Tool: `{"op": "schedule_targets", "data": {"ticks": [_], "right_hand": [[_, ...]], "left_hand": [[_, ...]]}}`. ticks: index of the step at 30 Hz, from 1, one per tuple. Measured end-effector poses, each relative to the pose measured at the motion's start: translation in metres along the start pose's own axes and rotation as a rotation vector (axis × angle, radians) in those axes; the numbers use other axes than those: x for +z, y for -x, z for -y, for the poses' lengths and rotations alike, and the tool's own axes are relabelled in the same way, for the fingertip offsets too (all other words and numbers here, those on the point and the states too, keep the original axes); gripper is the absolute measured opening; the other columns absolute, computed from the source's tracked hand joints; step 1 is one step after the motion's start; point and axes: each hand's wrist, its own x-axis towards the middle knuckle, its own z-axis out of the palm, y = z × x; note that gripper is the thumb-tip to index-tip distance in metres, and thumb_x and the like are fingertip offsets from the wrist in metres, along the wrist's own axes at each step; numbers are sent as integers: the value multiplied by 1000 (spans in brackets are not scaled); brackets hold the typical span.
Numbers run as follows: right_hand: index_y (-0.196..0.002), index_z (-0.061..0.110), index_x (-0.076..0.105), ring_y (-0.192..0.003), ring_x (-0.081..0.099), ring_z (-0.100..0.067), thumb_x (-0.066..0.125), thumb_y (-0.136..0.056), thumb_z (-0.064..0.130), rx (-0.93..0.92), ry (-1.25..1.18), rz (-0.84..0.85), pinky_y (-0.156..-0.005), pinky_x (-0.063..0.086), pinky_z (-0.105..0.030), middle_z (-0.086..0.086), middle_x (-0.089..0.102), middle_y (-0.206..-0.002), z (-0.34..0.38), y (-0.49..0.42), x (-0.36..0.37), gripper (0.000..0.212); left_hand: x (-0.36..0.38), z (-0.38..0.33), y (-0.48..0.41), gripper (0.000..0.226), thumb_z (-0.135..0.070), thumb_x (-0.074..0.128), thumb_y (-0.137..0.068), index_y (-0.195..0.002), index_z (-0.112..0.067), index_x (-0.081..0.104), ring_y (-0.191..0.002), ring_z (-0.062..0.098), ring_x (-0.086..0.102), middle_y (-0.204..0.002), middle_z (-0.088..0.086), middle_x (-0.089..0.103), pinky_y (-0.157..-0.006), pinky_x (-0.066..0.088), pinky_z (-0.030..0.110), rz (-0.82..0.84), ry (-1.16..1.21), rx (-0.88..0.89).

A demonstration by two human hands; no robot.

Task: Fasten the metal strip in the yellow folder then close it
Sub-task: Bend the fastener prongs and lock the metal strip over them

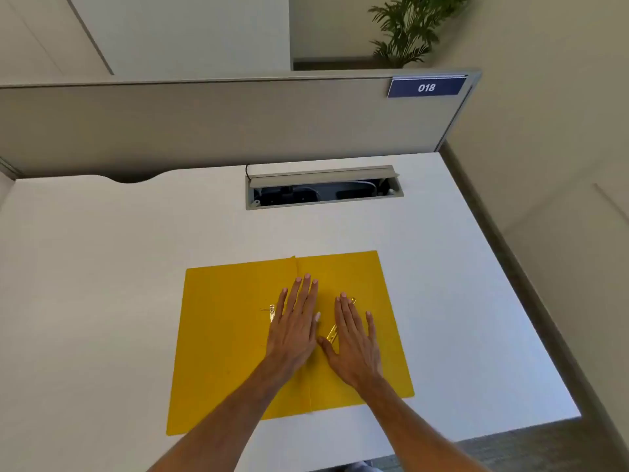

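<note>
A yellow folder lies open and flat on the white desk, its fold running down the middle. My left hand rests palm down just left of the fold, fingers together and flat. My right hand lies palm down on the right leaf. A gold metal strip shows between my two hands, and its far end peeks out past my right fingertips. Another gold metal piece sticks out from under the left edge of my left hand. Neither hand grips anything.
The white desk has an open cable hatch behind the folder. A grey partition with a blue "018" sign closes off the back. The desk's right edge drops to the floor; a potted plant stands beyond.
</note>
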Motion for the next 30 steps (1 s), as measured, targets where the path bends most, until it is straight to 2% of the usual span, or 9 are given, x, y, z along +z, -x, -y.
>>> {"op": "schedule_targets", "data": {"ticks": [7, 14, 16, 18, 20, 21, 24, 27, 30], "right_hand": [[-169, 24, -10, -164, -18, -10, 23, -108, 62, -146, 41, 103, -135, -2, -50, 7, -19, -177, -30, 7, 4, 79], [-169, 23, -7, -163, -19, -6, 38, -106, 38, -317, -13, 158, -135, -2, -48, 8, -16, -177, -56, 10, -4, 79], [-170, 23, 2, -165, -10, -7, 44, -102, 35, -302, -55, 85, -135, -1, -46, 7, -5, -179, -58, 11, -7, 81], [-167, 22, 30, -165, 15, -10, 51, -101, 38, -207, -86, -62, -134, 13, -46, 5, 23, -176, -59, 15, -9, 71], [-145, 23, 63, -148, 51, -18, 62, -98, 40, -59, -131, -240, -121, 39, -44, 4, 59, -155, -60, 20, -6, 50], [-130, 23, 71, -133, 62, -20, 66, -97, 41, 21, -148, -291, -109, 47, -41, 5, 68, -140, -60, 22, -5, 39], [-112, 27, 73, -109, 64, -19, 68, -95, 51, 156, -129, -273, -86, 49, -37, 8, 69, -116, -54, 26, 0, 29], [-109, 28, 71, -102, 63, -20, 72, -93, 47, 161, -88, -266, -80, 49, -37, 7, 67, -110, -47, 28, 3, 24], [-109, 29, 69, -99, 63, -21, 68, -98, 29, 175, -75, -272, -79, 47, -36, 8, 65, -108, -46, 27, 3, 11]], "left_hand": [[9, -11, -20, 58, -36, 26, -117, -173, -24, 14, -168, 22, -18, -183, 1, -4, -140, 5, 48, 124, -27, 151], [14, -21, -30, 59, -25, 42, -113, -170, -28, 26, -170, 21, -12, -183, -1, 6, -140, 5, 45, 140, 56, 217], [15, -20, -32, 62, -23, 46, -112, -169, -30, 26, -170, 20, -11, -183, -2, 8, -140, 6, 45, 146, 92, 226], [15, -20, -34, 59, -27, 44, -114, -170, -33, 24, -170, 20, -9, -183, -3, 9, -140, 7, 45, 155, 109, 235], [15, -21, -35, 58, -35, 41, -116, -171, -35, 20, -170, 20, -9, -183, -4, 7, -140, 7, 45, 182, 101, 242], [16, -21, -35, 59, -38, 41, -116, -170, -35, 20, -170, 21, -9, -183, -4, 6, -140, 7, 45, 197, 94, 252], [18, -20, -35, 55, -42, 45, -115, -167, -35, 29, -170, 22, -6, -183, -3, 8, -140, 8, 45, 229, 75, 295], [17, -18, -35, 45, -40, 47, -114, -158, -34, 41, -171, 23, -3, -182, -2, 11, -140, 9, 45, 231, 90, 293], [15, -14, -37, 34, -39, 46, -114, -147, -31, 49, -171, 23, -1, -181, -2, 15, -140, 10, 44, 232, 125, 284]]}}
